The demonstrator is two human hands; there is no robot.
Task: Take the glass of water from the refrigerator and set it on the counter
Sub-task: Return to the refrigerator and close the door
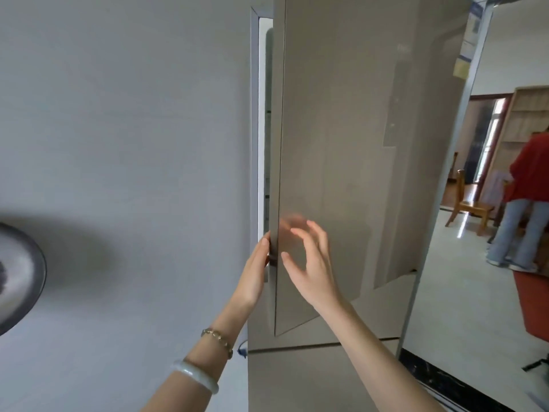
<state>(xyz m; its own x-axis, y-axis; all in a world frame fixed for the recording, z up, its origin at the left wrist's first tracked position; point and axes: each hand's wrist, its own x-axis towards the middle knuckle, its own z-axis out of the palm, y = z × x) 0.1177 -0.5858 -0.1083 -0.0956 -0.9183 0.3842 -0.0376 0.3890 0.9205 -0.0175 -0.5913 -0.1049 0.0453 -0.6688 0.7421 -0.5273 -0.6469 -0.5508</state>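
Note:
A tall beige refrigerator [341, 379] stands against the grey wall. Its upper door [341, 129] is swung slightly ajar, and a lit strip of the interior [261, 114] shows along the left edge. My left hand [254, 272] has its fingers curled around the door's left edge. Just in front of the door face, my right hand [312, 263] hovers with fingers spread and holds nothing. The glass of water is not visible; the door hides the inside.
A round dark metal object [20, 275] juts in at the left edge. To the right, a doorway opens onto a tiled room with a wooden chair [469, 203], a person in red [525, 200] and a red seat [534, 304].

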